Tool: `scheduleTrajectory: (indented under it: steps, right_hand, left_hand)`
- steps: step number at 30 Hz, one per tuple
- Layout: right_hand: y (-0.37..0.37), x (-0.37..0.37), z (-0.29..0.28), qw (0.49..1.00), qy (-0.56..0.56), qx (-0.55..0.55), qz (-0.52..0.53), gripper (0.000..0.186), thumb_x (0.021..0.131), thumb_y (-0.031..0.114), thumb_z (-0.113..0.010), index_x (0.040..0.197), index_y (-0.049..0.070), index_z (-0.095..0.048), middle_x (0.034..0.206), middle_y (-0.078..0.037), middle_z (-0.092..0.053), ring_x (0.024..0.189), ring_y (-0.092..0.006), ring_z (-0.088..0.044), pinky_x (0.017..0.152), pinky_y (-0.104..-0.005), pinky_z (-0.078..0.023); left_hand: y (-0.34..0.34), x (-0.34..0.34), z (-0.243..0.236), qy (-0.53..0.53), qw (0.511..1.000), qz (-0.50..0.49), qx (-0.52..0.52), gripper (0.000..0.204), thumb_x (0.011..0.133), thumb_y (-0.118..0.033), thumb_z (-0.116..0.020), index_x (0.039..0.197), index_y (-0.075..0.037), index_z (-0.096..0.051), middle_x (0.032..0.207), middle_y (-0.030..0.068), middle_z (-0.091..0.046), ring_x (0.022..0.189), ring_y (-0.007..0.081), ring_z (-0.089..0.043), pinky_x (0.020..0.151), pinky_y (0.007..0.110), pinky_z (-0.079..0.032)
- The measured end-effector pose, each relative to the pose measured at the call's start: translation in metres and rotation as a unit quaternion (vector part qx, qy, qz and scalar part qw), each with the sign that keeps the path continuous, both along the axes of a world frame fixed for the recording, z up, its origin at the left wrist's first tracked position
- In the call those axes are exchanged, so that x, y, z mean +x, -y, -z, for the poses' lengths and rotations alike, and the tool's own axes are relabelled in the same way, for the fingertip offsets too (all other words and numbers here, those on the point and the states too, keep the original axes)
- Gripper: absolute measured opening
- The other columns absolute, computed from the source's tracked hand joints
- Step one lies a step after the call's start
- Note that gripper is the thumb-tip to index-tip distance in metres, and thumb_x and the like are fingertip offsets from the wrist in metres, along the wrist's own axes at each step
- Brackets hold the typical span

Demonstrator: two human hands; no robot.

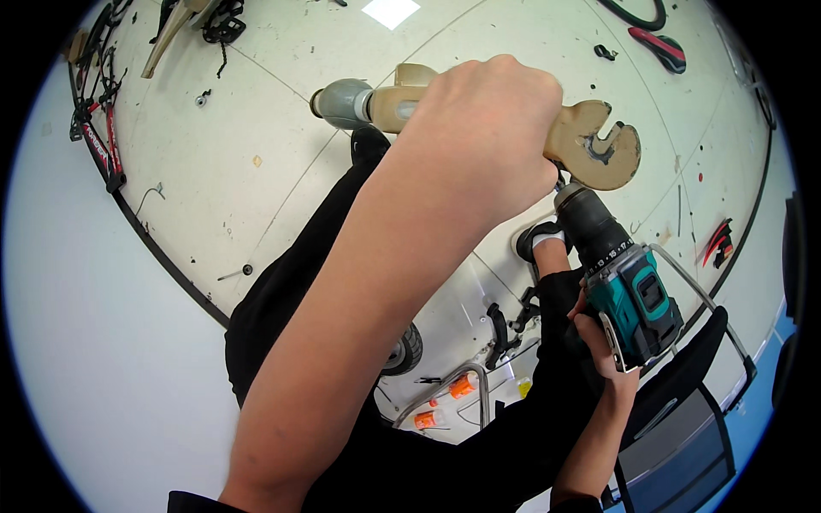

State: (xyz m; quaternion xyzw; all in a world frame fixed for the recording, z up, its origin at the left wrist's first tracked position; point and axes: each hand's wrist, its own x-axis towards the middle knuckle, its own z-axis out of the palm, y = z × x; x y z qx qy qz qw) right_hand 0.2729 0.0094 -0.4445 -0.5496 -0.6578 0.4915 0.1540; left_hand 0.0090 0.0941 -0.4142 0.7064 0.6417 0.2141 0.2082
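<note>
The tan part (583,137), scuffed, with a rounded grey left end and a hooked, slotted right end, slants slightly down to the right above the floor, its middle hidden. Just below the hook, the teal-and-black drill (623,278) tilts, chuck pointing up and left.

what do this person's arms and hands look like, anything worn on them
The left hand and right hand are ungloved. The forearms are bare, and black fabric sleeves show at the lower edge.
</note>
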Motion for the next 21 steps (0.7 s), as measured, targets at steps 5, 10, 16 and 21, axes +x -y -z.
scheduleTrajectory:
  steps: [5, 10, 16, 21]
  right_hand:
    - [-0.005, -0.011, -0.008, 0.99, -0.067, -0.113, 0.056, 0.043, 0.064, 0.0, -0.057, 0.107, -0.001, -0.053, 0.076, -0.006, -0.056, 0.068, -0.0154, -0.056, 0.064, -0.0274, -0.045]
    - [-0.003, -0.01, -0.004, 0.985, -0.098, -0.112, 0.089, 0.044, 0.064, 0.003, -0.058, 0.107, 0.0, -0.053, 0.078, -0.006, -0.057, 0.07, -0.0158, -0.057, 0.067, -0.0275, -0.046]
    - [-0.002, -0.014, -0.007, 0.987, -0.056, -0.124, 0.09, 0.042, 0.064, 0.003, -0.059, 0.105, -0.001, -0.054, 0.082, -0.007, -0.058, 0.071, -0.0156, -0.058, 0.067, -0.0285, -0.048]
    - [-0.008, -0.029, -0.011, 0.979, -0.093, -0.159, 0.086, 0.042, 0.063, 0.0, -0.056, 0.106, -0.001, -0.053, 0.08, -0.008, -0.058, 0.07, -0.0152, -0.058, 0.067, -0.028, -0.048]
  left_hand:
    - [-0.001, -0.003, 0.005, -0.008, 1.0, -0.002, 0.017, 0.016, 0.058, -0.005, -0.065, 0.072, 0.002, -0.062, 0.07, 0.0205, -0.06, 0.073, 0.0373, -0.062, 0.067, 0.042, -0.051]
    - [-0.001, -0.006, 0.005, 0.007, 1.0, 0.004, 0.002, 0.015, 0.057, -0.004, -0.065, 0.07, 0.002, -0.061, 0.069, 0.0203, -0.059, 0.07, 0.0372, -0.061, 0.066, 0.042, -0.05]
    - [0.002, -0.008, 0.007, 0.026, 1.0, 0.004, -0.003, 0.014, 0.057, -0.003, -0.065, 0.069, 0.002, -0.06, 0.068, 0.0202, -0.059, 0.067, 0.0372, -0.06, 0.064, 0.043, -0.05]
    - [0.002, -0.014, 0.004, 0.012, 0.999, 0.003, 0.03, 0.014, 0.056, -0.003, -0.066, 0.068, 0.001, -0.059, 0.068, 0.0194, -0.058, 0.066, 0.0367, -0.059, 0.062, 0.043, -0.049]
